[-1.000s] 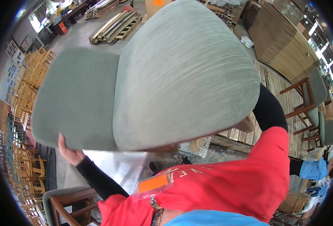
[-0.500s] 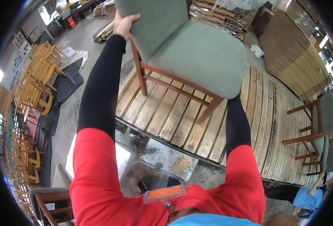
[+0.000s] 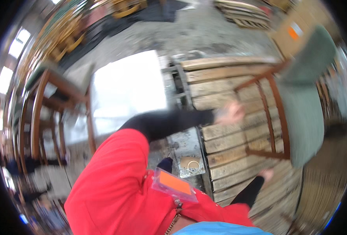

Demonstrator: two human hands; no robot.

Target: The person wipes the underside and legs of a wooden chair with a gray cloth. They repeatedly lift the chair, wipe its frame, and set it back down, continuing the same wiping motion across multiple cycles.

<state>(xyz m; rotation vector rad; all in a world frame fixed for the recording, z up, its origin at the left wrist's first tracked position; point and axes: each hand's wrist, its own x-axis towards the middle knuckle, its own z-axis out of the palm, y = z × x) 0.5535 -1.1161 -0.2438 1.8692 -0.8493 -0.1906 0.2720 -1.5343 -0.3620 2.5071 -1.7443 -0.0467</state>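
Note:
A chair [image 3: 301, 121] with a grey-green upholstered seat and back and a brown wooden frame stands on the slatted wooden platform [image 3: 224, 154], to the right of my hands. My left hand [image 3: 229, 112] is over the slats, a short gap from the chair's legs and holding no part of it. Lower down, my right hand [image 3: 265, 174] is just below a chair leg. Motion smears both hands, so their fingers are not readable. Whether the right one touches the leg I cannot tell.
At the left stand more brown-framed chairs [image 3: 59, 88], beside a white-covered surface [image 3: 128, 84]. A board holding a ring-shaped roll [image 3: 193, 166] lies by the platform's edge. A cardboard box [image 3: 299, 33] and stacked brown sheets [image 3: 326, 176] are at the right.
My view has turned left, so the chair now appears farther right. My left hand has come off its backrest and moved away. The right hand, hidden behind the seat before, now shows.

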